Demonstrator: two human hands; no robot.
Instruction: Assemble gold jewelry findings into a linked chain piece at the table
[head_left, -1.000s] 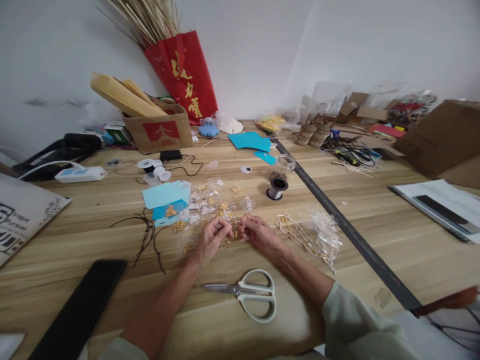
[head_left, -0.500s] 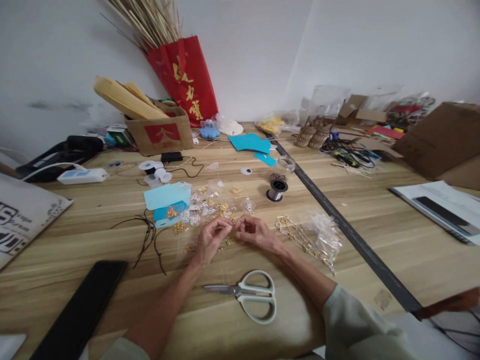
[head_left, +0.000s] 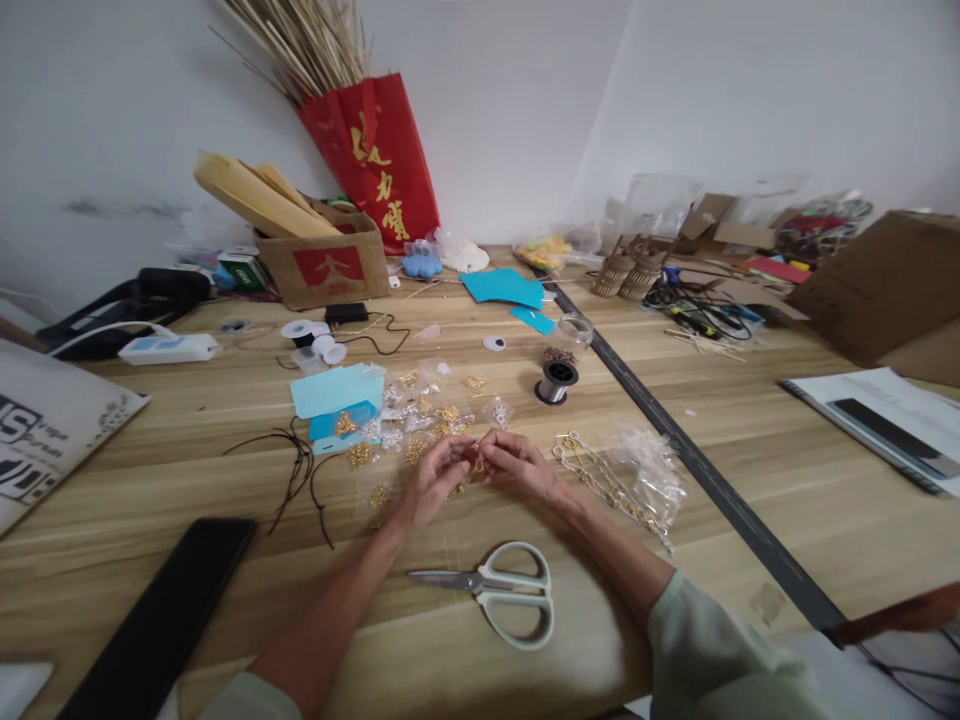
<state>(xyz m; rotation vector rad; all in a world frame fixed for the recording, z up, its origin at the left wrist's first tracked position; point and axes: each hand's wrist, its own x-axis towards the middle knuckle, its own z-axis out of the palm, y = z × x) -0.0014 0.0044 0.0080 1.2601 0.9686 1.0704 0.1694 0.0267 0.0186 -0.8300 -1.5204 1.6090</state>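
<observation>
My left hand (head_left: 433,480) and my right hand (head_left: 519,466) meet over the middle of the table, thumbs and fingertips pinched together. A small gold-coloured piece (head_left: 478,463) shows between them; its exact kind is too small to tell. Beneath and behind the fingers lie little heaps of gold-coloured findings (head_left: 447,415) and silver-coloured ones (head_left: 391,437), some on clear plastic bags. Right of my right hand, gold and silver chains (head_left: 600,475) lie beside crumpled clear bags (head_left: 651,470). Scissors with pale handles (head_left: 517,595) rest in front of my wrists.
A wire spool (head_left: 556,382) stands behind my hands, near an open clear jar (head_left: 574,330). Blue cards (head_left: 337,392) and black cords (head_left: 296,465) lie to the left. A black phone-like slab (head_left: 161,610) is front left. A dark strip (head_left: 675,430) crosses the table at right.
My hands have come closer, their fingertips now meeting. The gold-coloured piece shows more clearly between them. The view has shifted slightly; the things on the table stay put.
</observation>
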